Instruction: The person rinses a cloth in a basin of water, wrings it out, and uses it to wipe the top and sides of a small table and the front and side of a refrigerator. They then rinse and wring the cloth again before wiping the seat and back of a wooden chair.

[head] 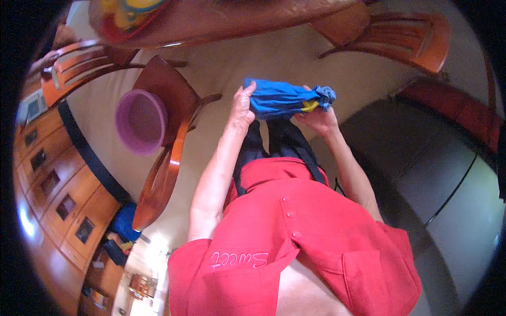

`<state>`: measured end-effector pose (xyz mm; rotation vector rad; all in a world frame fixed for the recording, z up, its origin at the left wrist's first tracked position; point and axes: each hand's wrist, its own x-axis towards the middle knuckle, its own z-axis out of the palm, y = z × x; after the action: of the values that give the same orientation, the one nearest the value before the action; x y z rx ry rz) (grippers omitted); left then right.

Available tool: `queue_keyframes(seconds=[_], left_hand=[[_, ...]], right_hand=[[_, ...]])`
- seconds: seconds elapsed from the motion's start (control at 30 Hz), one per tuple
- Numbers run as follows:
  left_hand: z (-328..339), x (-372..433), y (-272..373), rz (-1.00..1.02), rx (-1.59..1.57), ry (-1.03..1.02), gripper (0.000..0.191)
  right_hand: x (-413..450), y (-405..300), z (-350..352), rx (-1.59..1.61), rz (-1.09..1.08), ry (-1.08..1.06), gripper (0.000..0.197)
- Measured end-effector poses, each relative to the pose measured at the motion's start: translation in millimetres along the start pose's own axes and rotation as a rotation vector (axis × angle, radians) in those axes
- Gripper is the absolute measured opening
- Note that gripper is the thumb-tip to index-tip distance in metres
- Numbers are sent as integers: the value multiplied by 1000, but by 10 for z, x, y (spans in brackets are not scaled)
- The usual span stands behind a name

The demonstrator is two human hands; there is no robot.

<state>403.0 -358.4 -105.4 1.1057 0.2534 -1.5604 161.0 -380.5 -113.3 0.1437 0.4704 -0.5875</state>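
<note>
A bunched blue cloth [280, 99] is stretched sideways in front of my body, above my dark-trousered legs. My left hand [242, 104] grips its left end, with the thumb on top. At the other end, my right hand [319, 119] supports the cloth from below, partly hidden behind it. A lighter blue gathered part [326, 97] and a small yellow part [310, 106] show near that hand. Folds hide what kind of item the cloth is.
To the left, a purple plastic basin [123, 136] rests on a wooden chair [180, 100]. A wooden table [221, 25] spans the top, with a blurred red-and-yellow object [136, 17] on it. Another chair [407, 39] stands right. Wooden cabinets [59, 189] line the left.
</note>
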Motion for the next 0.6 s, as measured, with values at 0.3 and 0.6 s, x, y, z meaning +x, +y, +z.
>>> queue_keyframes(seconds=[0.3, 0.6], left_hand=[[440, -654, 450, 410, 372, 16, 29], [-426, -2118, 1848, 638, 217, -44, 28]], right_hand=[[416, 27, 1072, -326, 136, 5, 53], [1030, 1254, 2446, -938, 60, -51, 41]])
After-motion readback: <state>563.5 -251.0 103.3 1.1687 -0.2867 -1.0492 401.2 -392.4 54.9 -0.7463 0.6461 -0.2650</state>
